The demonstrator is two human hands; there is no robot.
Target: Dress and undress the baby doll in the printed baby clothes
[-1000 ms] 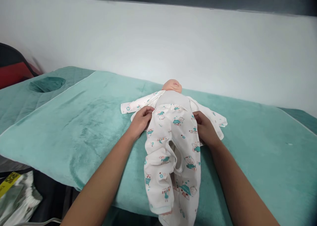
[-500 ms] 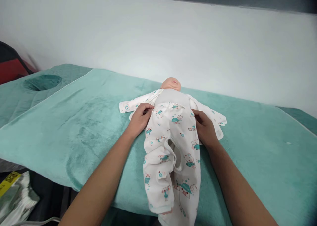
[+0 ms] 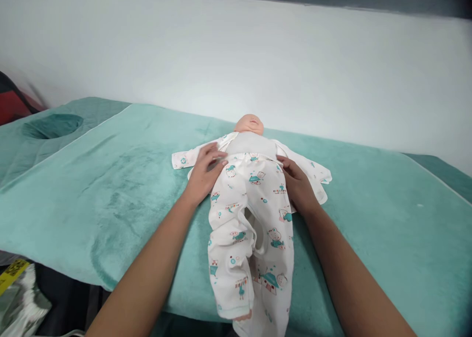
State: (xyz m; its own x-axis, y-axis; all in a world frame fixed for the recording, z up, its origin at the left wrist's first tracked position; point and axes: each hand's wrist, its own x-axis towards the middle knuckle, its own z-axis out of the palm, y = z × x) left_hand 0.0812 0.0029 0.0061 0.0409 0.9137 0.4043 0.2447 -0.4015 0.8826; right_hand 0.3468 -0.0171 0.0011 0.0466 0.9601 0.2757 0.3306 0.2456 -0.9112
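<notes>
A baby doll [image 3: 250, 125] lies on its back on a teal towel [image 3: 121, 189], head away from me. It wears white printed trousers [image 3: 250, 219] and lies on an open printed top [image 3: 191, 156] whose sleeves spread to both sides. My left hand [image 3: 204, 172] lies at the doll's left hip with fingers stretched over the trousers' waist edge. My right hand [image 3: 297, 184] rests at the other hip, fingers curled against the waistband there. Both trouser legs hang over the near edge of the bed.
The towel covers a padded teal bed with a face hole [image 3: 51, 125] at the far left. A white wall [image 3: 258, 66] runs behind. A red and black object [image 3: 13, 103] stands at the far left. A silvery packet [image 3: 18, 302] lies on the floor at lower left.
Both hands have slid a little up the doll's hips toward the waist, and the left fingers have stretched out. The view has shifted slightly to the right.
</notes>
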